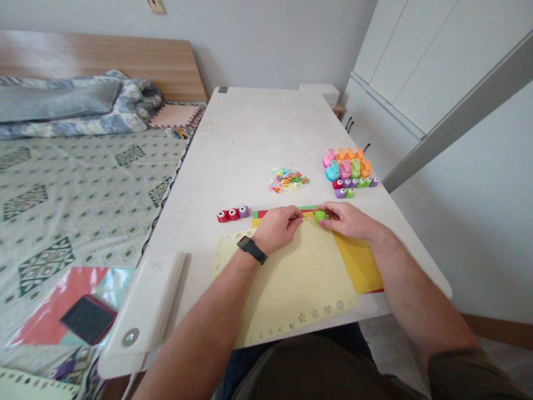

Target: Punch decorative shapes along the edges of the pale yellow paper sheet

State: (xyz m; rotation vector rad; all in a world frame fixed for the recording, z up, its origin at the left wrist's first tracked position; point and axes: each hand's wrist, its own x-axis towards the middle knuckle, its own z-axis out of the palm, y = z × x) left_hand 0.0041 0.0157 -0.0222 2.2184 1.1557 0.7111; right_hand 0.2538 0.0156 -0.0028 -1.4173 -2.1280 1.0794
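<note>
A pale yellow sheet of paper (pixel 300 272) lies at the table's near edge, with flower, heart and round holes punched along its borders. My left hand (pixel 280 226), a dark watch on its wrist, pinches the far edge of this sheet. In my right hand (pixel 343 218) is a small green craft punch (pixel 320 216), gripped between thumb and fingers at the sheet's far right edge. Whether the paper sits inside the punch's slot is too small to tell. Under the sheet, darker yellow paper (pixel 361 266) sticks out on the right, with red and green edges showing behind.
Beyond the hands lies a pile of colourful paper cutouts (pixel 287 180). Two red punches and a purple punch (pixel 244 211) stand left of it. Several larger punches (pixel 345 166) are grouped at the right. A white device (pixel 145 305) with a cable occupies the left edge, beside a phone (pixel 89 319) on the bed.
</note>
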